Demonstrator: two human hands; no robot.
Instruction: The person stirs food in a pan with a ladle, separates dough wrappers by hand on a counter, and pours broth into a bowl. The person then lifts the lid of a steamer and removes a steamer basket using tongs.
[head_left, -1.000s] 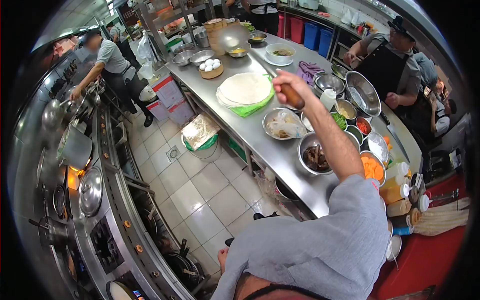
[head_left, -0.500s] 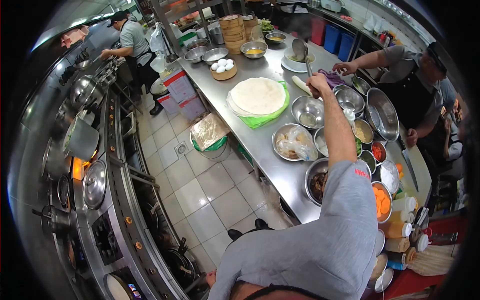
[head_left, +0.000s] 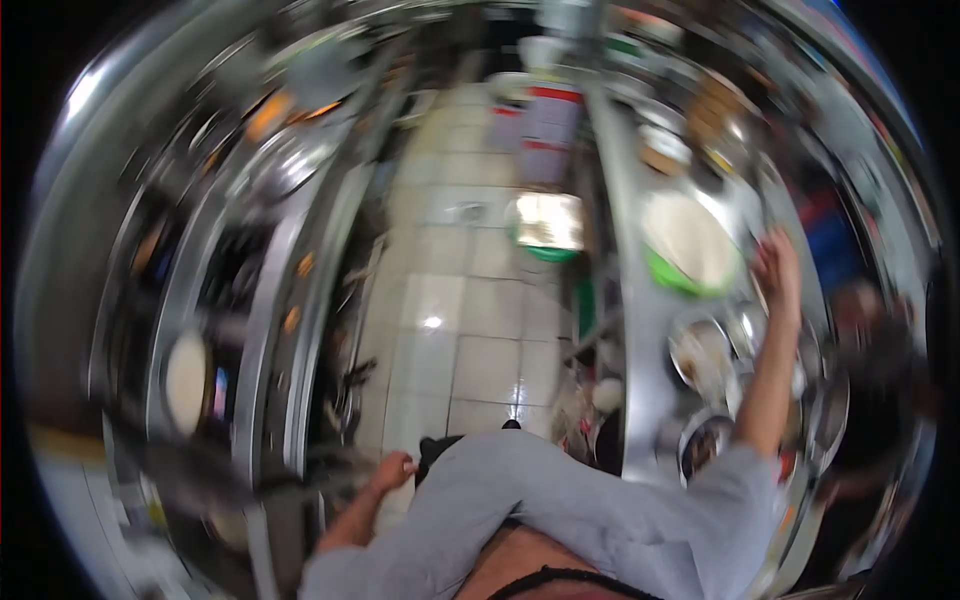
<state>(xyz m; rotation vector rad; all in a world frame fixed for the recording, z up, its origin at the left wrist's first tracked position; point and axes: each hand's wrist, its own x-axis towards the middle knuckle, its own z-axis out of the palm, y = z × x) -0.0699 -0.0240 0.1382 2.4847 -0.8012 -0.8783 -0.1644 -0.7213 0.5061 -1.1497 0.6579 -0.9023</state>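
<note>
The view is smeared by motion. My right arm stretches over the steel table, and my right hand [head_left: 778,262] is closed; a thin blurred streak above it looks like the ladle's handle. Left of that hand lies a stack of round pale dough sheets [head_left: 690,238] on a green plastic sheet [head_left: 670,276]. Below my right forearm are a metal bowl with a plastic bag [head_left: 702,352] and a bowl of dark food [head_left: 704,442]. My left hand [head_left: 393,470] hangs low beside my body, over the aisle, its fingers too blurred to read.
Stoves with a pot lid [head_left: 285,165] and a round pale-topped pan [head_left: 187,383] line the left. A foil-topped bucket [head_left: 548,222] and stacked boxes [head_left: 550,130] stand by the table. Eggs in a basket [head_left: 664,152] sit farther back. Another person [head_left: 865,350] stands at the right.
My view has swung left and down, so the aisle is now central and the table lies at the right. My left hand has come further into view. The ladle's bowl is no longer distinct.
</note>
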